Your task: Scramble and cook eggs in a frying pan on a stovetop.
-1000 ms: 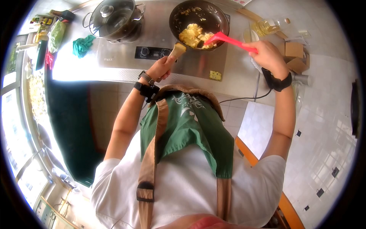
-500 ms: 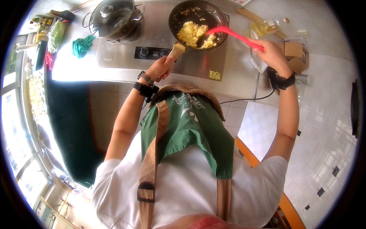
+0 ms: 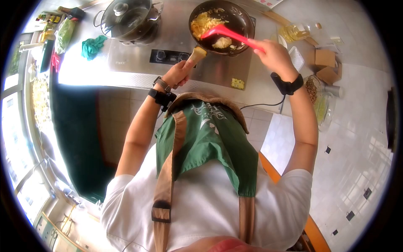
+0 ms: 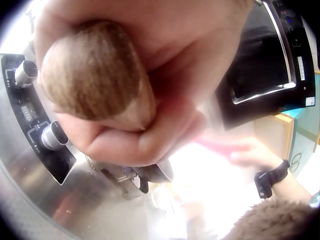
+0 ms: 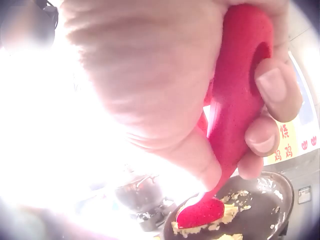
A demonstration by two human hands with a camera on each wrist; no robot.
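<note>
In the head view a dark frying pan point(image 3: 241, 27) holds yellow egg pieces point(image 3: 202, 24), bunched at its left side, with a smaller lump near the lower rim. My left hand point(image 3: 178, 73) grips the pan's wooden handle point(image 3: 195, 55); the left wrist view shows its rounded end point(image 4: 95, 72) with fingers curled round it. My right hand point(image 3: 275, 59) holds a red spatula point(image 3: 235, 35), its head down at the egg. In the right wrist view thumb and fingers wrap the red handle point(image 5: 237, 90), and the spatula head point(image 5: 201, 213) touches the egg.
A lidded pot point(image 3: 128, 21) stands on the left burner, with a teal cloth point(image 3: 93, 47) beside it. Right of the pan are an oil bottle point(image 3: 296, 31), a cardboard box point(image 3: 325, 56) and glass containers. A yellow patterned piece point(image 3: 237, 83) lies near the counter's front edge.
My right hand has moved left with the spatula, whose head now reaches further into the pan. The egg has shifted toward the pan's upper left. My left hand keeps its grip on the handle.
</note>
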